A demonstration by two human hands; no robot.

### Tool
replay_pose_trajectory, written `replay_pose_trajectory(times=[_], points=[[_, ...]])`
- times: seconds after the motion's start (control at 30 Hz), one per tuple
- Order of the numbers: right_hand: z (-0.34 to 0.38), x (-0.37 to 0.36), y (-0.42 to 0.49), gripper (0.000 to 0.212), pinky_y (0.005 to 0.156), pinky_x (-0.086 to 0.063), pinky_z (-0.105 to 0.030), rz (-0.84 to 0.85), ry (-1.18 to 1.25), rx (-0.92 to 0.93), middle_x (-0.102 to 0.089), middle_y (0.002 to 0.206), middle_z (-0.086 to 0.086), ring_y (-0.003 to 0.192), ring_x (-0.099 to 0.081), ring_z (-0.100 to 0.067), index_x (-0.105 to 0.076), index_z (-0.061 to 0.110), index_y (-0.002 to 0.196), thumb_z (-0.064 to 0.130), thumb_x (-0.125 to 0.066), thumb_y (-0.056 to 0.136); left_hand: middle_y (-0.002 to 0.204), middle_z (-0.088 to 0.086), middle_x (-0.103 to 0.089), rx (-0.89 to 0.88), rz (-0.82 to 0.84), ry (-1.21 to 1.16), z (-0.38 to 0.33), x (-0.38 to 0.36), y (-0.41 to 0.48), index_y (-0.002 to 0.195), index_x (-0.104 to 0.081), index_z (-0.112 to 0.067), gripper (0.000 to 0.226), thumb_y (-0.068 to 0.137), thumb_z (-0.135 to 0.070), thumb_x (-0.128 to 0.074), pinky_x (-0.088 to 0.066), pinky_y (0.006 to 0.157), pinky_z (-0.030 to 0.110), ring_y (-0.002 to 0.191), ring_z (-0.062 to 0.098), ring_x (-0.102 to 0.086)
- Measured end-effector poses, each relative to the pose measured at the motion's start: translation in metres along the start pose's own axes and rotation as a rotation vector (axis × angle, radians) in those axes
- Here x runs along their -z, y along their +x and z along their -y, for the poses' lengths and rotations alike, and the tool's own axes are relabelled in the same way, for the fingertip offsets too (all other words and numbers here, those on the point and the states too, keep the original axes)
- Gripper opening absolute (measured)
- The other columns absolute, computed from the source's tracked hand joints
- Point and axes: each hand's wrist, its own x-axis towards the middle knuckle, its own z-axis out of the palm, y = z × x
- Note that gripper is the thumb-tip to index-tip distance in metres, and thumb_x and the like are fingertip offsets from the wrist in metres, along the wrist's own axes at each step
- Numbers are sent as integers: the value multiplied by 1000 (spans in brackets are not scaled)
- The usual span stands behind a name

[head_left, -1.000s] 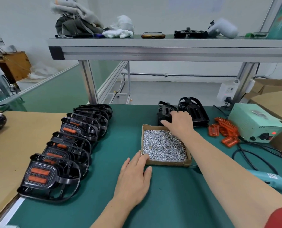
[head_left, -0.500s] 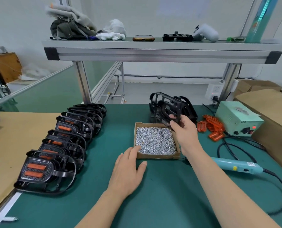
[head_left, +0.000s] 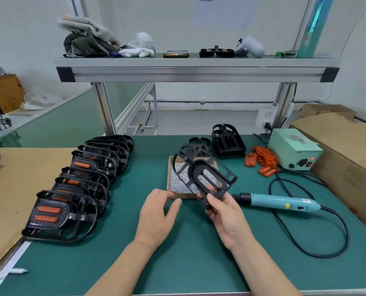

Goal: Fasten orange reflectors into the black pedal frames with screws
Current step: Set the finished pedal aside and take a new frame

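Empty black pedal frame held tilted above screw box, pinched at near edge by right hand. Left hand hovered beside, fingers relaxed, slightly spread.

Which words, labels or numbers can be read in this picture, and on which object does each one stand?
"LED": on the front top edge of the pale green power box.
Paper sheet on the back wall: printed, but too blurred to read.
Yellow and white labels on the blue electric screwdriver: too small to read.
No other text is legible.
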Motion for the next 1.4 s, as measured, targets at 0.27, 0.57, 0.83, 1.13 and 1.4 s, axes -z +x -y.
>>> replay_pose_trajectory(times=[0.27,0.57,0.83,1.13,1.4], points=[[-7,7,-4,43,74,-54,-20,162,-80,-13,-75,115,-6,100,-72,-14,-62,10,123,8,-67,81,61,-4,-59,605,45,-456,-46,-20,-2,73,-61,-6,48,83,-51,-70,-52,66,39,63,17,-57],[-10,16,-6,38,79,-52,-17,273,-260,34,-74,118,-4,102,-70,-10,-62,5,124,-11,-62,89,71,8,-65,777,-20,-629,-48,-24,6,67,-56,-12,34,83,-34,-76,-54,62,33,63,19,-61],[-17,9,-7,67,89,-50,-23,249,-433,91,-74,117,4,102,-67,-8,-55,14,130,-16,-45,71,81,10,-71,609,-10,-477,-44,-3,17,84,-65,-9,18,88,-26,-70,-52,73,41,74,21,-62],[-6,9,-4,20,83,-57,-30,60,-97,113,-75,106,-15,97,-70,-24,-67,4,107,0,-49,99,83,-5,-64,277,145,-83,-43,18,25,94,-70,-30,6,89,-30,-66,-45,74,24,83,14,-59],[4,18,-4,41,89,-51,-34,-137,46,209,-73,112,-17,103,-69,-23,-67,4,112,36,-43,104,101,-5,-43,-35,419,222,-33,23,30,132,-60,-33,36,97,-23,-56,-35,97,35,104,20,-38]])
